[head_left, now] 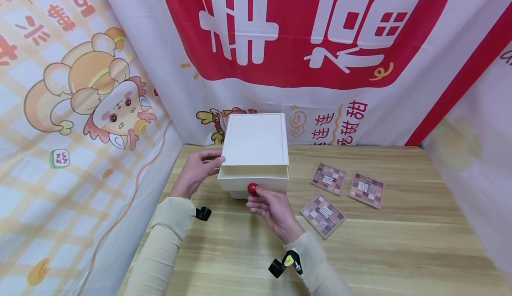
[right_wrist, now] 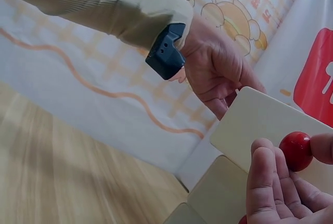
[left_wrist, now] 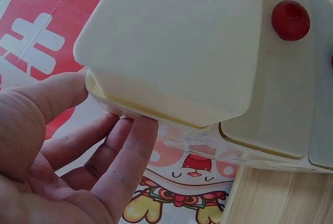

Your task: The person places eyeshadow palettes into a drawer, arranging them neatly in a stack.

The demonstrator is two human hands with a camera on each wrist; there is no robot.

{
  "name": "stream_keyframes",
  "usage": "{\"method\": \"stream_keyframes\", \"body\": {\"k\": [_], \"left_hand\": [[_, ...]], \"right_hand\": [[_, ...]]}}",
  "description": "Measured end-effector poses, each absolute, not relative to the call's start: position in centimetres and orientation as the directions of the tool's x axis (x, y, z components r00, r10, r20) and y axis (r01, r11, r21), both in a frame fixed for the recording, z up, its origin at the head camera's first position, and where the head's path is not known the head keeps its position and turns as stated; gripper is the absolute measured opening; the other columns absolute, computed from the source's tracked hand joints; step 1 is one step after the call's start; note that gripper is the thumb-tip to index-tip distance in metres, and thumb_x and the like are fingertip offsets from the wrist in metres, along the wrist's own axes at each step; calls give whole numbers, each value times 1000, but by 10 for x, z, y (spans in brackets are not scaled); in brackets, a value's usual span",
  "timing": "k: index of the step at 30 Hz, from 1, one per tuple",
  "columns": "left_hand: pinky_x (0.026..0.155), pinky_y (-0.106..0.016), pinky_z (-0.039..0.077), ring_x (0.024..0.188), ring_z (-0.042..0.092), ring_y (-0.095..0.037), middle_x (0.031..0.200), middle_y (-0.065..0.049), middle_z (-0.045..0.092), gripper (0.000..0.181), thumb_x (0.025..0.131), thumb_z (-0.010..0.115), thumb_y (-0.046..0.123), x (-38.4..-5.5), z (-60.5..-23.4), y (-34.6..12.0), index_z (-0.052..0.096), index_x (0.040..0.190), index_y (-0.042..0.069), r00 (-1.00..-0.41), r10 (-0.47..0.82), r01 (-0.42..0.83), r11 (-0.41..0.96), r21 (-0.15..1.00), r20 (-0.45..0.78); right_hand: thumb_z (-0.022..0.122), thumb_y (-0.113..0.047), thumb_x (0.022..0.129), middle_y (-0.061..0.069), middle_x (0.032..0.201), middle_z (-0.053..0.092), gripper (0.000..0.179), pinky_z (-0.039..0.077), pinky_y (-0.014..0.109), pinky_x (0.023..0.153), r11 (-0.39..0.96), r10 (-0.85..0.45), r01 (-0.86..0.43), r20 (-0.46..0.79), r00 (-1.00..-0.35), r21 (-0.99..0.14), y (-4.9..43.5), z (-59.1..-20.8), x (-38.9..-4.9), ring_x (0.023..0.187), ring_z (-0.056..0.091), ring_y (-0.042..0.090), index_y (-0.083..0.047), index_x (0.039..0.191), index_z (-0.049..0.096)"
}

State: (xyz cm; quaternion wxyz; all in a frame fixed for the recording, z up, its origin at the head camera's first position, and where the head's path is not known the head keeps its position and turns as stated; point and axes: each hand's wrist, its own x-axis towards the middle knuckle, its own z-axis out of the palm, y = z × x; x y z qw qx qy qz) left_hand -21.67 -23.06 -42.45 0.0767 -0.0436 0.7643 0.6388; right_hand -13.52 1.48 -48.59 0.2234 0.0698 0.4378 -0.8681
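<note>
A white drawer cabinet (head_left: 255, 138) stands near the back of the table, its top drawer (head_left: 236, 184) pulled a little out toward me. My right hand (head_left: 276, 211) pinches that drawer's red knob (right_wrist: 296, 151) between thumb and fingers. At the cabinet's left side, my left hand (head_left: 197, 171) holds the upper front corner, thumb at the top edge and fingertips against the side wall. Below the top drawer, the left wrist view shows a lower drawer (left_wrist: 283, 89) pushed in, with its own red knob (left_wrist: 291, 20). The inside of the top drawer is mostly hidden.
Three square makeup palettes lie on the wooden table (head_left: 400, 242) right of the cabinet: a back one (head_left: 329, 179), a right one (head_left: 366, 190) and a front one (head_left: 323, 216). Printed cloth hangs behind (head_left: 312, 76) and along the left side (head_left: 80, 176).
</note>
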Motion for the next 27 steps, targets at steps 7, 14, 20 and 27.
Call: {"method": "stream_keyframes", "body": {"k": [7,14,20,27], "left_hand": [[86,-35,60,104,67,-27,126,-19,62,44,92,77,17,-219,-424,-231,64,129,-2,-983,46,-169,161,972,-178],[87,-35,60,103,65,-26,124,-21,62,43,93,75,17,-218,-424,-232,63,130,-3,-983,53,-167,166,972,-177],[87,-36,60,103,64,-27,123,-20,62,45,93,76,19,-219,-424,-233,63,129,-3,-983,51,-165,188,968,-177],[87,-36,60,106,63,-29,121,-18,62,43,92,77,21,-219,-424,-232,64,127,-1,-981,46,-177,188,966,-189]], "right_hand": [[70,-20,95,20,102,70,45,61,30,81,-499,-342,464,-326,-882,-732,18,-487,-124,83,72,22,11,126,57],[70,-19,95,17,95,72,42,62,29,78,-501,-372,476,-316,-873,-723,21,-489,-112,80,72,21,10,125,60],[72,-20,93,17,96,73,40,62,28,77,-493,-402,489,-311,-861,-720,22,-489,-103,79,72,19,7,122,63],[71,-19,94,17,96,73,40,62,29,78,-485,-407,500,-321,-855,-718,22,-490,-93,80,72,19,8,121,63]]}}
